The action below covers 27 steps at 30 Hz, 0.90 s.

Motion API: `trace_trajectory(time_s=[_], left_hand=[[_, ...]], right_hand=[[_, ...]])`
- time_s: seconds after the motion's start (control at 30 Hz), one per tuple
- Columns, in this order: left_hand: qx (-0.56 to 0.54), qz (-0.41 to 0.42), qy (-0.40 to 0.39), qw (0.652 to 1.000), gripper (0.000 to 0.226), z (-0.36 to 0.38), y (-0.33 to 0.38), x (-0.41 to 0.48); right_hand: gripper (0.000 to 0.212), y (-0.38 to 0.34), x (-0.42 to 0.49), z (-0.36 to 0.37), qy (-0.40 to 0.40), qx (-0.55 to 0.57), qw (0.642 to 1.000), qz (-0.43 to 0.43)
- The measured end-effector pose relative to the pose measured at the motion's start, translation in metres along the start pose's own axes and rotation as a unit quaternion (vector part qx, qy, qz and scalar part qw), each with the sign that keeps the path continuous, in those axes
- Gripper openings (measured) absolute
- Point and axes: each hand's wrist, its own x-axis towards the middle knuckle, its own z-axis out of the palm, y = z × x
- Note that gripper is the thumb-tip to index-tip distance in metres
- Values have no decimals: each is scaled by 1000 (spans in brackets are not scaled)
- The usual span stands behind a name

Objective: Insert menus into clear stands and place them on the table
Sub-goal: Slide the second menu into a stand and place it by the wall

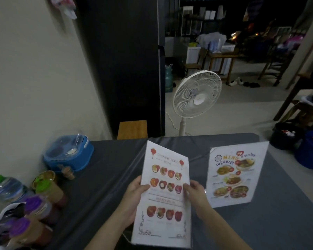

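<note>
Chinese menu (163, 193) between hands — left hand (134, 193), right hand (195, 193) clamped on edges

Two bare forearms entering from bottom centre of frame, no sleeves; left hand (134, 192) and right hand (195, 192) ungloved, ringless.

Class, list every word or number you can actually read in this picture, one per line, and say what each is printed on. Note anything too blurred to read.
"CHINESE FOOD MENU": top of the held menu, gripped by the left hand and right hand.
"MENU": heading of the standing menu on the table.
Thai script beside and under it: too blurred.
Red band on the held menu, dish captions, bottle labels: unreadable.
</note>
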Motion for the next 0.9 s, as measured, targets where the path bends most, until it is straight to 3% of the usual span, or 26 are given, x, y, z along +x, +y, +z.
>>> trace_trajectory(time_s=[0.17,0.47,0.9], left_hand=[[85,49,69,993,21,-6,5,3],[136,115,90,980,18,8,8,14],[143,95,108,979,22,-6,-14,50]], right_hand=[[24,-24,8,-13,4,22,997,-71],[22,-40,13,-22,-28,12,989,-145],[16,-29,15,-29,-23,6,987,-157]])
